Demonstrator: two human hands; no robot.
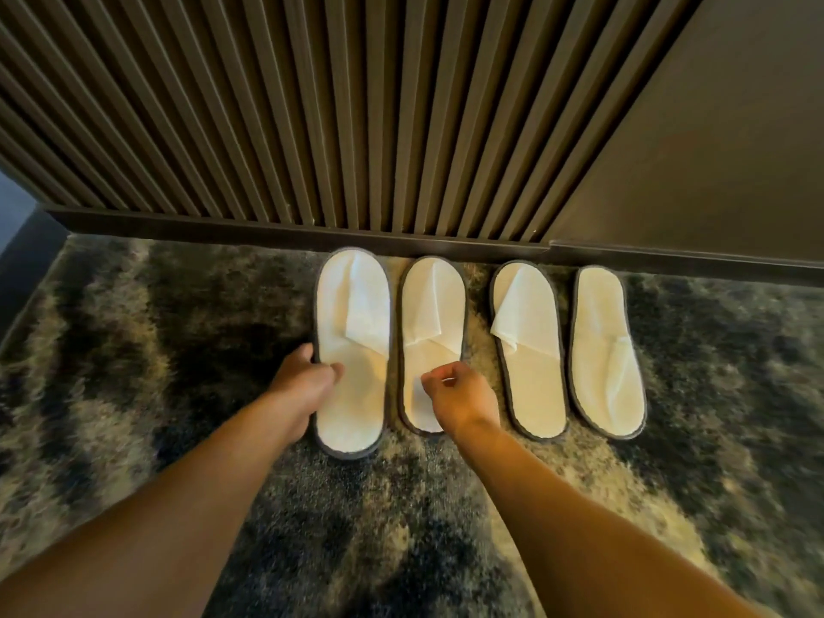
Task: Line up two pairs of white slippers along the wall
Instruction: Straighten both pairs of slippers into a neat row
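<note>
Four white slippers lie flat on the mottled dark-and-cream carpet (pixel 133 350), toes toward the skirting board (pixel 267 225) at the foot of the ribbed wall panel (pixel 312 104). None of them holds anything; each upper is folded flat on its sole, and all have a thin dark edge.

The left hand (pixel 303 381) is closed on the outer edge of the first slipper (pixel 352 350), thumb lying on top of the white sole and fingers tucked down the side toward the carpet. This slipper's toe seems to touch the skirting board, and its heel sits lower than the others, just past the wrist.

The right hand (pixel 459 394) rests on the heel half of the second slipper (pixel 430 314), fingers curled in with the tips pinched together on the white fabric; whether it truly holds the fabric or only presses on it, I cannot tell. That slipper lies just beside the one in the left hand's grip, a narrow strip of carpet between them.

Beyond the right hand, on its outer side, lie the third slipper (pixel 528 350) and the fourth slipper (pixel 606 354), untouched, near each other but apart, both slightly slanted. A plain dark wall (pixel 713 127) rises behind the fourth. Nothing lies between the hands and the slippers.
</note>
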